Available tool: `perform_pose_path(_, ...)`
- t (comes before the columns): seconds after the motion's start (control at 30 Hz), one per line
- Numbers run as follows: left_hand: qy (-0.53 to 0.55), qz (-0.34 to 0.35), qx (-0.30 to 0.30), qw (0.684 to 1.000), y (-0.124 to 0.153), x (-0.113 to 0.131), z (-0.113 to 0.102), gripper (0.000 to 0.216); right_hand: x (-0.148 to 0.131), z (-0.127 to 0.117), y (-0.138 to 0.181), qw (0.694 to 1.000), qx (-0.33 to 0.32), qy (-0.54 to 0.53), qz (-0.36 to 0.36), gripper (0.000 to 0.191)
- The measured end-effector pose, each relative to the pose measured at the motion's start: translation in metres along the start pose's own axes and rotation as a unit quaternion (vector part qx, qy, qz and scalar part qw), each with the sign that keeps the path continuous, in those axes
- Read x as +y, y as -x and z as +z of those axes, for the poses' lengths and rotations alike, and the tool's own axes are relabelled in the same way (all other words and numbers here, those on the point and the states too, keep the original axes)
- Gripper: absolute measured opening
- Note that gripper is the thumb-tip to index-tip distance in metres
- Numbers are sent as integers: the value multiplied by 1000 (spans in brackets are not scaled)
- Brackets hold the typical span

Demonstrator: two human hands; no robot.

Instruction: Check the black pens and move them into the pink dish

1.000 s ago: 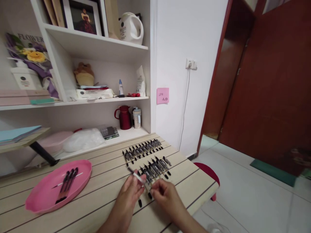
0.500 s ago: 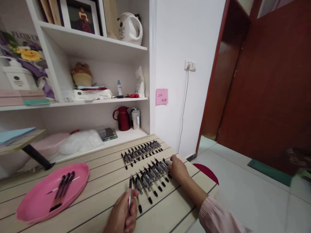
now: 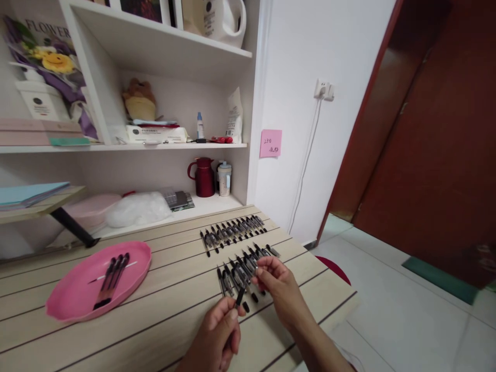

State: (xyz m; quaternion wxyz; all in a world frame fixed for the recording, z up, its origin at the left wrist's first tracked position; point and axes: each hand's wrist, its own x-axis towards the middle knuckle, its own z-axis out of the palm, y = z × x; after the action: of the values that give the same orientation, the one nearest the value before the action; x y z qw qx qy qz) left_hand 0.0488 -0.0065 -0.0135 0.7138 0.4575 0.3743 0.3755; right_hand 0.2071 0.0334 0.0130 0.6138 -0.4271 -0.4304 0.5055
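My left hand (image 3: 219, 333) is closed around a pen (image 3: 239, 296), whose dark end points up and to the right between thumb and forefinger. Close by on the right, my right hand (image 3: 277, 284) is in a pinch over the front row of pens; what its fingertips hold, if anything, is too small to make out. That front row of black and clear pens (image 3: 231, 275) lies slanted side by side, partly hidden by both hands. Behind it runs a second row of similar pens (image 3: 232, 232).
On the left a pink tray (image 3: 62, 299) carries dark pens (image 3: 112, 276) and a thin white stick. A raised stand (image 3: 73, 227) and white shelves (image 3: 163, 147) border the striped table. A red jug (image 3: 204, 178) and a light cup (image 3: 224, 180) stand behind. A red round seat (image 3: 334, 269) shows beyond the right edge.
My right hand has come left from the far end of the front row, close to my left hand. The pen in my left hand now leans right. The view has shifted too.
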Motion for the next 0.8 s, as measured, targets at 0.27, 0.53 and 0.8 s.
perform_pose_path(0.27, -22, 6, 26, 999, 7, 10, 6, 34, -6, 24, 14, 1000, 4, -8, 10, 37)
perform_pose_path(0.53, -20, 18, 32, 999, 7, 7, 6, 31, 3, 21, 18, 998, -21, -56, 24, 31)
perform_pose_path(0.8, -18, 16, 44, 999, 9, 9, 7, 32, -7, 20, 22, 999, -20, -39, 12, 28)
